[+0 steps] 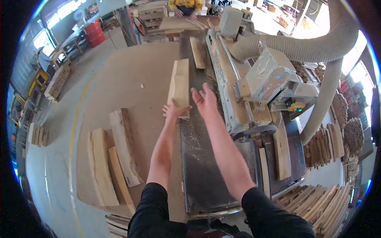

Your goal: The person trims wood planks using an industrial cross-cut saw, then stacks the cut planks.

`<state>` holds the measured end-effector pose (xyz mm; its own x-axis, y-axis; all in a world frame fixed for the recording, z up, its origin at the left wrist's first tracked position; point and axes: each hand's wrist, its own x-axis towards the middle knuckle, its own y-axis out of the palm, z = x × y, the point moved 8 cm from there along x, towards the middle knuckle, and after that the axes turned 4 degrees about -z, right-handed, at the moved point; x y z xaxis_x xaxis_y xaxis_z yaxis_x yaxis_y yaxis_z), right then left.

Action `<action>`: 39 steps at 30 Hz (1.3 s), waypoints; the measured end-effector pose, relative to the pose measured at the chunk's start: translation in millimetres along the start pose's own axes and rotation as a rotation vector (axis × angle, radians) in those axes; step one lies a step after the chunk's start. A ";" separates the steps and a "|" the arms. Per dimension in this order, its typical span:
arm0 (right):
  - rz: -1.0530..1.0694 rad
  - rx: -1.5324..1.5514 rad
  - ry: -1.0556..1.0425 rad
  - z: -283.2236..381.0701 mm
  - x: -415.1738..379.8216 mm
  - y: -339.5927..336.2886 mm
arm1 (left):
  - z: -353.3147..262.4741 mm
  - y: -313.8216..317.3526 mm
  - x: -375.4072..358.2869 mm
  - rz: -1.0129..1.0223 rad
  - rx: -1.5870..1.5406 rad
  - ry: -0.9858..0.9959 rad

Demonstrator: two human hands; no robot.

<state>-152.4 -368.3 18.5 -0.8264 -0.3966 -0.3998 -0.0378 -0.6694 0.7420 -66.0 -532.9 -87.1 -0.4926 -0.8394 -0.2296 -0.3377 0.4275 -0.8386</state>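
Observation:
A pale wooden board (180, 81) lies lengthwise along the seam between the brown tabletop and the dark machine bed. My left hand (175, 110) spans its near end, thumb at the right edge and fingers at the left edge. To the right, my right hand (204, 101) is held over the dark bed (210, 170), fingers apart and nothing in it. Farther up the bed, a narrower wooden strip (197, 52) rests beside the machine's guard.
A woodworking machine (258, 85) with a thick ribbed hose (293, 47) stands on the right. Several boards (102, 166) lie on the brown tabletop (147, 95) at left. Stacked planks (317, 206) are at lower right. A person in yellow (184, 6) stands at the far end.

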 end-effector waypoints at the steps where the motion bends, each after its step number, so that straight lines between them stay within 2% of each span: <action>1: 0.082 -0.160 -0.055 -1.2 -28.4 -15.7 | 2.4 10.8 0.6 -0.008 0.035 0.002; 2: 0.171 -0.316 -0.108 -3.1 -64.9 -31.4 | 5.5 21.1 -5.7 0.013 0.036 0.000; 4: 0.159 -0.414 0.045 -14.1 -130.2 -85.3 | 3.1 12.8 -17.2 -0.133 0.034 0.059; 5: -0.014 -0.430 0.144 -18.2 -162.3 -122.7 | -0.6 11.0 -29.0 -0.134 0.039 0.065; 9: -0.197 -0.541 0.263 -24.8 -255.8 -276.0 | 0.5 15.7 -114.2 -0.276 0.114 0.100; 14: -0.275 -0.685 0.301 2.0 -339.3 -361.1 | 28.9 28.0 -266.1 -0.293 0.112 0.152; 16: -0.234 -0.875 0.187 18.6 -357.4 -375.6 | 45.4 36.2 -336.0 -0.292 0.145 0.170; 17: -0.239 -0.868 0.203 15.6 -362.8 -396.3 | 52.2 40.5 -376.6 -0.230 0.150 0.183; 19: -0.111 -1.345 -0.211 28.0 -365.2 -424.0 | 63.6 47.5 -455.4 -0.150 0.167 0.192; 20: -0.114 -1.447 -0.340 48.1 -387.0 -407.3 | 66.4 50.0 -492.5 -0.122 0.131 0.225; 22: -0.116 -1.496 -0.320 58.6 -410.4 -417.6 | 79.0 64.0 -547.8 -0.093 -0.013 0.333; 23: -0.117 -1.543 -0.310 59.5 -426.8 -429.8 | 89.5 78.1 -563.3 -0.082 0.004 0.324; 24: -0.172 -1.636 -0.365 65.7 -443.8 -440.3 | 90.4 86.5 -575.7 -0.129 -0.065 0.412; 25: -0.186 -1.621 -0.336 66.7 -459.0 -457.3 | 91.4 92.2 -591.2 -0.165 -0.130 0.504; 27: -0.178 -1.612 -0.321 72.6 -480.6 -488.5 | 86.1 110.0 -604.2 -0.145 -0.111 0.481; 28: -0.151 -1.299 -0.200 69.3 -488.9 -501.1 | 81.4 114.4 -611.6 -0.185 -0.094 0.499; 29: -0.176 -1.295 -0.179 68.5 -500.5 -512.4 | 76.7 119.8 -622.8 -0.226 -0.082 0.511; 31: -0.182 -0.901 -0.127 67.5 -507.6 -527.1 | 68.6 129.5 -625.9 -0.170 -0.089 0.539; 32: -0.256 -0.997 0.029 63.9 -510.6 -543.2 | 66.9 133.0 -627.5 -0.138 -0.099 0.560; 33: -0.248 -0.990 0.033 63.9 -514.0 -545.2 | 63.2 135.0 -628.2 -0.144 -0.090 0.558; 35: -0.366 -0.204 0.271 37.7 -510.1 -562.1 | 46.4 146.8 -627.9 -0.109 -0.003 0.646; 39: -0.289 -0.042 0.308 37.9 -485.8 -562.9 | 12.7 172.2 -627.6 -0.169 0.009 0.624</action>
<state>249.1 224.9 -184.5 -0.5784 -0.3540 -0.7349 -0.2146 -0.8032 0.5558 195.2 63.3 -93.6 -0.8077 -0.5410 0.2345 -0.4463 0.3012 -0.8427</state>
